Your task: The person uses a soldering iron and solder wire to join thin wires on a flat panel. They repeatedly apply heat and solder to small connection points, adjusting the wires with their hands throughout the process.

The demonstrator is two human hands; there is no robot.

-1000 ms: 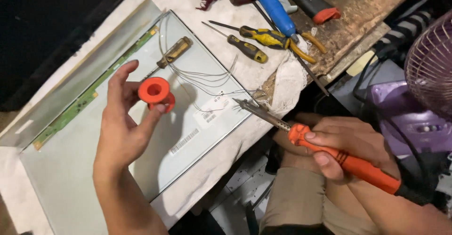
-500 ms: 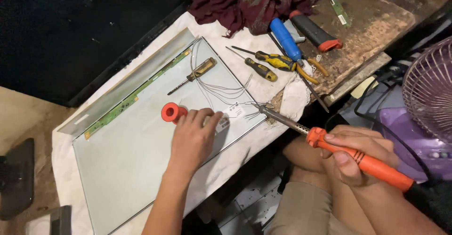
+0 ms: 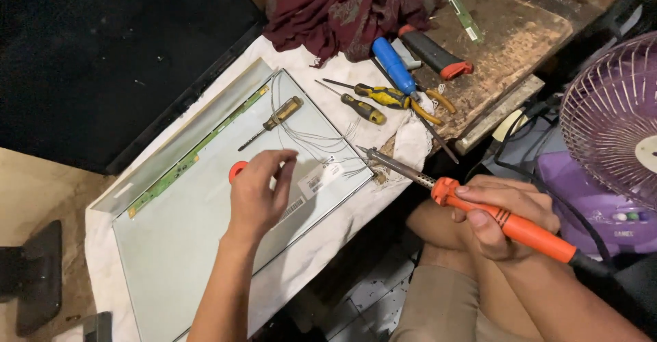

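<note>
Head view: nearest, at four o'clock, the right hand (image 3: 503,215) is wrapped tight around an orange soldering iron (image 3: 510,224), tip aimed at the thin wires (image 3: 321,140) on the pale panel (image 3: 191,239). The left hand (image 3: 256,195), fingers loosely curled over an orange solder spool (image 3: 237,171), holds nothing firmly. Soldering looks paused; next needs solder fed to the tip. Farther, at twelve, screwdrivers (image 3: 366,106).

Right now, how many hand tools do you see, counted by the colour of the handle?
Orange: 1, the soldering iron in the right hand
Amber: 1, the screwdriver on the panel
Yellow and black: 2, the screwdrivers
Blue: 1, the tool
Black with orange end: 1, the tool
Total: 6
</note>
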